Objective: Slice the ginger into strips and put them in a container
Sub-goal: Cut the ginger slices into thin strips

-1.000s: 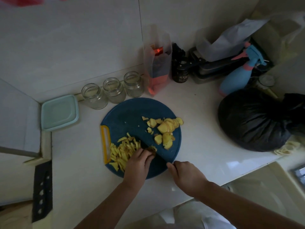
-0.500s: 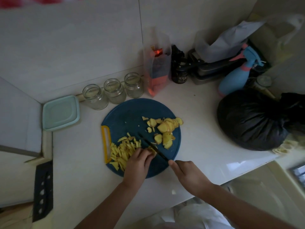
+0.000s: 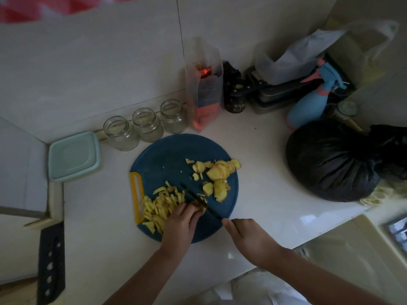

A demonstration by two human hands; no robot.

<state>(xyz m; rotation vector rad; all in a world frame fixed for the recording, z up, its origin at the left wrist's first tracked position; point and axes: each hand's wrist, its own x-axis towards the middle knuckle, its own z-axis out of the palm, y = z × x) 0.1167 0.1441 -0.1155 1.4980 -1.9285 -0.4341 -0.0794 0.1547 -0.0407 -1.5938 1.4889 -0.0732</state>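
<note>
Left hand (image 3: pixel 179 221) pins a ginger piece (image 3: pixel 199 204) under curled fingertips on the blue cutting board (image 3: pixel 167 155); right hand (image 3: pixel 248 236) grips the knife (image 3: pixel 212 212), blade against that piece. Cut strips (image 3: pixel 159 205) lie beside the left hand, uncut slices (image 3: pixel 218 172) beyond the blade.

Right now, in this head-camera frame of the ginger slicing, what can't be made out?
1. Head view: ginger piece being cut, mostly covered by the left hand.
2. Head view: thin dark knife, handle buried in the right hand.
3. Head view: small dark jar by the wall, label too small and dim to read.
4. Head view: tied black plastic bag, opaque, contents hidden.
</note>
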